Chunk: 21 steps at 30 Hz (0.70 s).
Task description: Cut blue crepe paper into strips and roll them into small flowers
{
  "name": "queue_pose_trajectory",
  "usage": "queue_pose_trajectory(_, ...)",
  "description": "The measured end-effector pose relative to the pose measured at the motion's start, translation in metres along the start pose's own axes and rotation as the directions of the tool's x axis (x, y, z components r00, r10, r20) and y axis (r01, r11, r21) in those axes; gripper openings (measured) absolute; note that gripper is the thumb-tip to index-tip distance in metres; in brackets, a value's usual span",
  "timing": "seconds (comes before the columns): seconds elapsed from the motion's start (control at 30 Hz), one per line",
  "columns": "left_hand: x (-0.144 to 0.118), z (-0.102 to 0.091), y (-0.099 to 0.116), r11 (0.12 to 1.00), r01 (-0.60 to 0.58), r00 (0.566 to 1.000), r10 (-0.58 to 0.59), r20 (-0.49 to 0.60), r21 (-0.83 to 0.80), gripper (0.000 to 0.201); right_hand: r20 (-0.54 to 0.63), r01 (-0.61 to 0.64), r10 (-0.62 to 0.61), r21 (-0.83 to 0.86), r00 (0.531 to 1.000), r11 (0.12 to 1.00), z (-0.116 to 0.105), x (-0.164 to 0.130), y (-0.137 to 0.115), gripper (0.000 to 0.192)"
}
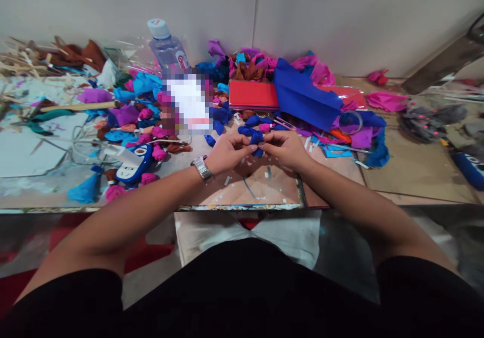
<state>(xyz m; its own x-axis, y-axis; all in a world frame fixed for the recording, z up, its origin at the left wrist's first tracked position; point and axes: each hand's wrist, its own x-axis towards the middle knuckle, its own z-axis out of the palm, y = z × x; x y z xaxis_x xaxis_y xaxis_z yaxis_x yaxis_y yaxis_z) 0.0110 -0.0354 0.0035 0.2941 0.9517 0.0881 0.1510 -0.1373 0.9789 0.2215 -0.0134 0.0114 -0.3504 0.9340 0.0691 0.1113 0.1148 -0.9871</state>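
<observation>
Both my hands meet over the table's near middle, pinching a small gathered piece of dark blue fabric or crepe paper (256,136). My left hand (230,151), with a metal watch (201,167) on its wrist, grips it from the left with thumb and fingers together. From the other side, my right hand (286,148) pinches it the same way, thumb toward thumb. Just behind the fingers lie a pink twisted bud (265,127) and a slim pinkish cutter-like tool (284,123). A large blue sheet (304,96) leans beside a red flat box (253,94).
A capped bottle (166,46) stands against the wall. Colourful twisted pieces crowd the left, around a blue-white power strip (135,164) with a cable. Tape roll (350,122) and blue scraps lie right. Wooden sticks (26,61) pile far left; the table edge (242,207) runs close to me.
</observation>
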Motion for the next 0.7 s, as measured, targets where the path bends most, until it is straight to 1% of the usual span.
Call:
queue_pose_trajectory(0.07,0.0,0.001,0.0,1.0,0.022,1.0,-0.022,0.006,-0.015,0.043,-0.001,0.002,-0.002,-0.017,1.0,1.0,0.0,0.0,0.002,0.038)
queue_pose_trajectory(0.13,0.001,0.001,0.001,0.997,0.047,0.999,-0.047,-0.001,-0.054,0.046,-0.012,0.029,-0.029,0.001,1.0,1.0,0.0,0.001,0.005,0.039)
queue_pose_trajectory(0.2,0.003,-0.001,0.001,0.991,0.076,0.997,-0.078,-0.012,-0.11,0.048,-0.025,0.095,-0.094,0.017,0.995,0.995,0.0,0.001,0.009,0.038)
queue_pose_trajectory(0.27,0.005,-0.002,0.001,0.985,0.09,0.995,-0.094,-0.024,-0.149,0.049,-0.015,0.19,-0.19,-0.034,0.982,0.981,-0.002,0.0,0.01,0.033)
queue_pose_trajectory(0.33,0.006,-0.003,0.001,0.981,0.09,0.995,-0.097,-0.032,-0.171,0.048,0.027,0.29,-0.29,-0.158,0.957,0.944,-0.004,-0.001,0.009,0.027)
queue_pose_trajectory(0.43,0.005,-0.003,0.002,0.977,0.092,0.995,-0.095,-0.009,-0.193,0.048,0.096,0.411,-0.403,-0.327,0.91,0.851,-0.008,-0.002,0.004,0.019)
queue_pose_trajectory(0.53,0.004,-0.003,0.002,0.98,0.096,0.995,-0.096,0.007,-0.173,0.049,0.126,0.479,-0.469,-0.376,0.874,0.793,-0.011,-0.001,0.001,0.018)
queue_pose_trajectory(0.63,0.003,-0.004,0.001,0.986,0.087,0.996,-0.087,0.007,-0.143,0.048,0.131,0.528,-0.522,-0.388,0.843,0.756,-0.012,0.002,0.002,0.023)
queue_pose_trajectory(0.7,0.003,-0.004,0.0,0.986,0.07,0.998,-0.069,0.014,-0.152,0.044,0.127,0.559,-0.559,-0.392,0.819,0.73,-0.013,0.003,0.004,0.024)
